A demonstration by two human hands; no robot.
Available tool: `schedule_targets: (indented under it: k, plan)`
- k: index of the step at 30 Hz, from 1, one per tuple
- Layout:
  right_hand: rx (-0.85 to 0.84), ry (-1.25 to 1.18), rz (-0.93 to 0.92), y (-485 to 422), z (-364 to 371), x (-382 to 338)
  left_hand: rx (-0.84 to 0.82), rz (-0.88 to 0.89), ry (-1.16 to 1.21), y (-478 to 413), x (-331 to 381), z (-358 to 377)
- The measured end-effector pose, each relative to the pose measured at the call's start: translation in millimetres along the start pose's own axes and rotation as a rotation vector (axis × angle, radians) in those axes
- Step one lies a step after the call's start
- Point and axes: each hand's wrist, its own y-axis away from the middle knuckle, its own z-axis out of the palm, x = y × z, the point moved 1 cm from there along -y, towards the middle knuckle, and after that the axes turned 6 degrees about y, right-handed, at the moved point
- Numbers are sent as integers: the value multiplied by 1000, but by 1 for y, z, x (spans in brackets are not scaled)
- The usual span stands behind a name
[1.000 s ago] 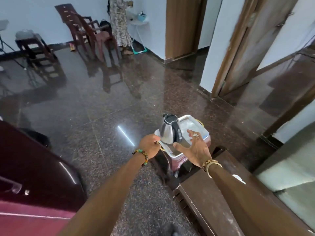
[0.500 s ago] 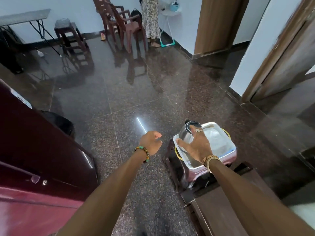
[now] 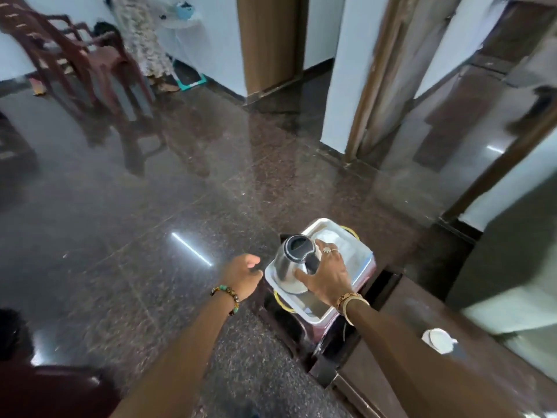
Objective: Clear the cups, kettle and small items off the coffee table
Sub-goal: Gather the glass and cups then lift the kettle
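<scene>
- Desk (image 3: pixel 401 336): dark brown top at the lower right, under the right forearm.
- Cup (image 3: pixel 437 341): white, standing on the desk to the right of the right forearm, well apart from both hands.
- Dark red furniture (image 3: pixel 60 387): a glossy corner at the lower left edge; blurred.
- Left hand (image 3: pixel 244 274): held over the floor just left of the tray, fingers loosely curled, holding nothing. A beaded bracelet (image 3: pixel 226 297) sits on the wrist.
- Right hand (image 3: pixel 327 274): wrapped round the kettle, thumb low against the body, fingers over the black handle. Gold bangles (image 3: pixel 351 300) circle the wrist, and a ring shows on one finger.
- Kettle (image 3: pixel 289 262): steel body with a black rim, lid open, in the near-left part of the tray. Whether its base rests fully on the tray cannot be told.
- Tray (image 3: pixel 363 263): white, rectangular, with a yellow handle at each end. It lies on a pink stool (image 3: pixel 328 322) just beyond the end of the desk.
- Floor (image 3: pixel 180 191): polished dark granite, with a bright streak of reflected light.
- Chairs (image 3: pixel 75 61): dark brown, stacked, at the far left by the wall.
- Person (image 3: pixel 141 34): in a patterned dress, standing at the far wall next to a small white table (image 3: pixel 184 25).
</scene>
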Motion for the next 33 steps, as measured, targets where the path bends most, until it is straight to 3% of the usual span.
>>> schedule_targets:
  k: [8,14,23,33]
  plan:
    - [-10,-47,228,-20,17,35,-172,-2,-10,-63,6,38]
    - [-99,-112,314,-31,39,69,-163,-5,31,-91,2,85]
    - [-174,-205,342,-43,68,101,-129,-31,140,-99,-6,118]
    - [-187,-161,400,-69,88,97,-255,-28,169,-128,-34,118]
